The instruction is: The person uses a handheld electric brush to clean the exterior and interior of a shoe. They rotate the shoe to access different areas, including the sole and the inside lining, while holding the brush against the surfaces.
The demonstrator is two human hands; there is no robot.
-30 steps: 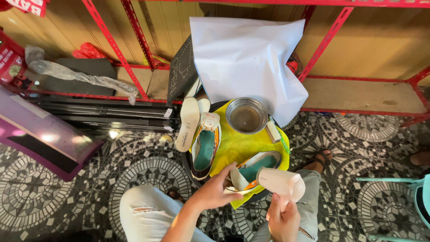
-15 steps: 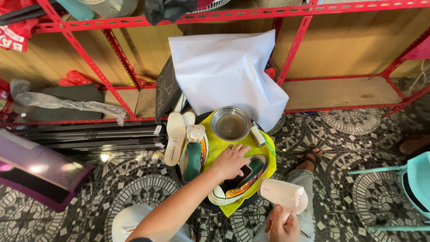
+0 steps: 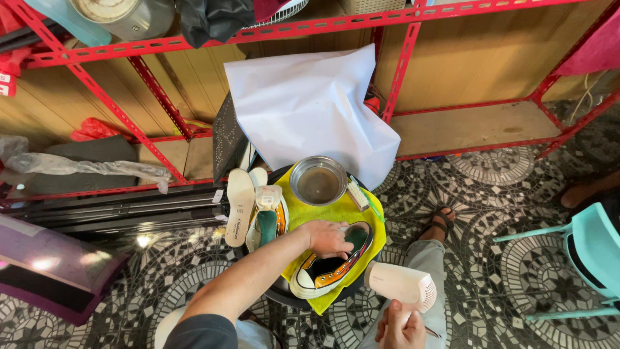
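Patterned tile floor, red shelving behind. Left hand presses the sneaker on a yellow cloth; right hand grips a hairdryer.

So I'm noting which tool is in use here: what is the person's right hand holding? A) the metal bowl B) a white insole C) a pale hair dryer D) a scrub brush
C: the right hand grips the handle of a pale hair dryer, its barrel beside the sneaker that the left hand rests on.
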